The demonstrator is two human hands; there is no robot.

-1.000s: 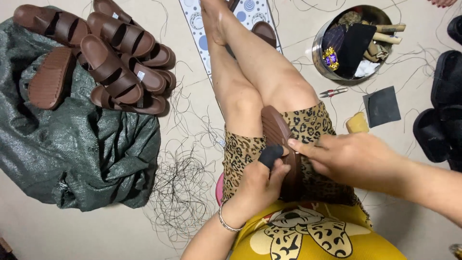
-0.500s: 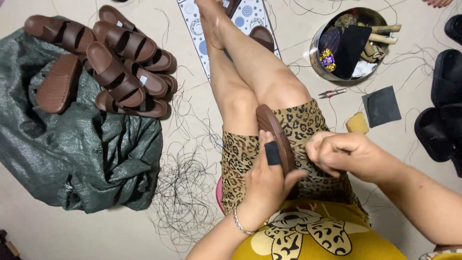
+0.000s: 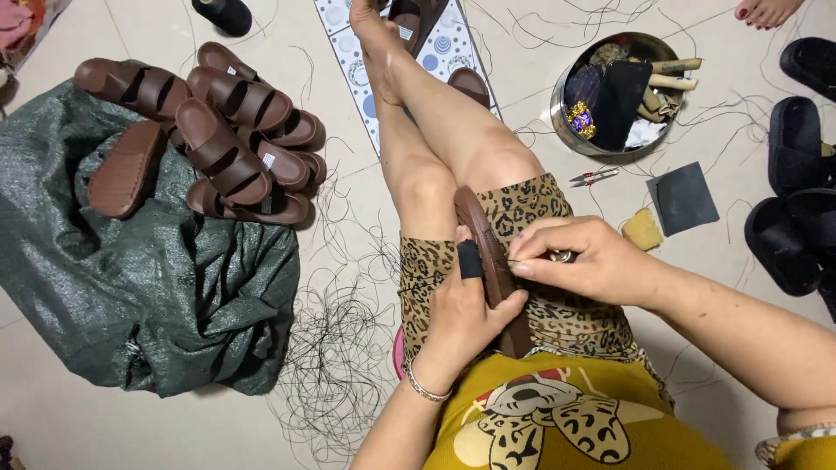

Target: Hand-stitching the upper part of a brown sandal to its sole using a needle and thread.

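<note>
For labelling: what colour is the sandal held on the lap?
Brown sandal, clearest in the head view.

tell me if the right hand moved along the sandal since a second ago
Yes. The right hand has shifted up the brown sandal, from beside the left hand toward the knee end, judged against the leopard-print shorts.

Surface: pale tiled floor (image 3: 70,426) | On it, left: green woven sack (image 3: 131,287) beside piled brown sandals (image 3: 226,148) | Centre: loose black threads (image 3: 340,365), patterned mat (image 3: 348,35) | Right: metal bowl (image 3: 566,130), small scissors (image 3: 594,177), dark cloth square (image 3: 684,198), yellow sponge (image 3: 643,230), black sandals (image 3: 797,191)
</note>
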